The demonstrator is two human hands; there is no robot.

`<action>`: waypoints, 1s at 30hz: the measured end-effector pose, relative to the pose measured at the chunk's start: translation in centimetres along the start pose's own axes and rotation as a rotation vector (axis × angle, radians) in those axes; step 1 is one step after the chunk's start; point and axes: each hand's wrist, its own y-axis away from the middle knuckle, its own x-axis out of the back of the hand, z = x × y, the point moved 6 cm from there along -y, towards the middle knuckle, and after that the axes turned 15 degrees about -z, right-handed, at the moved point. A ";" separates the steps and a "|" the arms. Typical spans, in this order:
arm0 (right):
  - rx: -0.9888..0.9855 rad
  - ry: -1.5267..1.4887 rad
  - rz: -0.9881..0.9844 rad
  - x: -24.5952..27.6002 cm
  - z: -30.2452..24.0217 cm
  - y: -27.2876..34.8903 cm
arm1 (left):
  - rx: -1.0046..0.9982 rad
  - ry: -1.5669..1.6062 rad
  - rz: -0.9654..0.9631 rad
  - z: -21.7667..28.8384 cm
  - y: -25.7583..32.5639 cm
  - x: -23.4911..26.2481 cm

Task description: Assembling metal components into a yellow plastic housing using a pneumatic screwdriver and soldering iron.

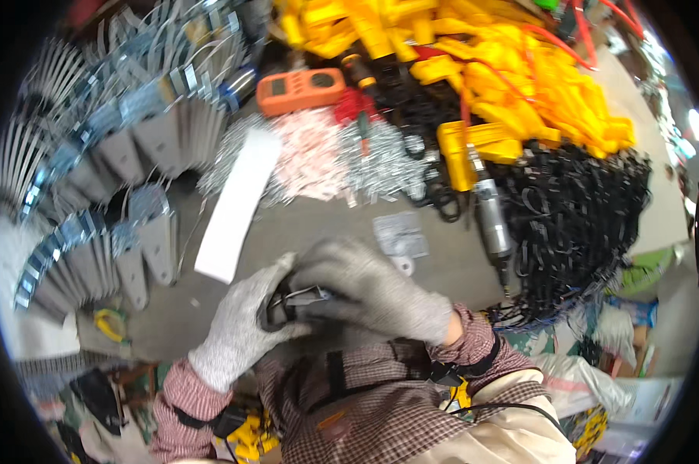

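Both my hands wear grey knit gloves and meet low in the middle, close to my body. My left hand [245, 321] curls its fingers and thumb round a small black part [278, 308] whose kind I cannot make out. Over it from the right comes my right hand [365, 286], blurred by motion, its fingers bent toward the same part. A thin pale strip [307, 295] shows between the two hands. The right fingertips are partly hidden, so their grip is unclear. Just beyond the hands lie a small clear plastic bag [401, 234] and a white ring-shaped piece [403, 264].
A white paper strip [237, 205] lies left of centre. Grey plates with wires [152, 139] fill the left side. Silver screws [384, 166], pale pink pieces [311, 151] and an orange meter [301, 91] lie beyond. Rightward are a power screwdriver [490, 213], black cables [574, 216] and yellow parts [527, 93].
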 end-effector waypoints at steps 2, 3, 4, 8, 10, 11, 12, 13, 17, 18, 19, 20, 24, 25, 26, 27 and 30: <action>-0.244 0.291 0.346 5.8 2.7 3.7 | -0.003 -0.163 0.015 0.1 -0.4 -1.0; -0.494 0.383 0.570 9.3 3.1 5.8 | -0.006 -0.267 -0.013 1.0 -1.3 -1.5; -0.643 0.606 0.638 11.6 4.3 7.3 | -0.036 -0.331 -0.008 1.5 -1.9 -1.9; -1.042 0.937 0.426 14.0 12.2 9.7 | -0.096 -0.452 -0.006 2.4 -4.1 -3.3; -0.986 0.894 0.442 14.9 13.3 9.8 | -0.096 -0.479 0.000 2.4 -4.6 -3.5; -0.848 0.791 0.541 15.4 12.6 9.4 | -0.079 -0.495 0.012 2.2 -4.3 -3.4; -0.706 0.687 0.631 16.0 11.7 9.0 | -0.029 -0.453 -0.034 1.1 -3.9 -3.7; -0.559 0.581 0.711 16.8 10.6 8.5 | -0.074 -0.422 0.024 0.9 -3.8 -3.0; -0.218 -0.280 0.786 14.9 5.4 7.5 | -0.250 -0.366 0.317 2.3 -1.1 0.0; -0.179 -0.214 0.532 12.8 2.4 6.5 | -0.381 -0.286 0.555 4.4 -1.0 2.1; -0.143 -0.147 0.294 10.0 0.4 6.5 | -0.420 -0.253 0.502 5.5 -1.7 3.2; 0.098 -0.255 -0.002 6.5 -1.5 4.6 | -0.449 -0.226 0.458 6.8 -1.9 4.7; 0.110 -0.003 -0.055 3.1 -0.5 5.4 | -0.211 0.538 0.252 2.7 0.2 2.5; -0.042 0.056 0.032 4.0 0.9 6.9 | 0.011 0.791 0.244 0.2 0.9 1.3; -0.080 0.134 0.055 2.3 2.3 6.9 | 0.153 0.496 0.323 -2.5 1.8 0.7; -0.145 0.228 0.068 1.4 3.0 7.5 | 0.350 0.075 0.116 -1.9 0.1 0.6; -0.199 0.381 0.102 1.6 2.1 7.7 | 0.166 -0.310 0.325 -0.9 -0.9 -0.6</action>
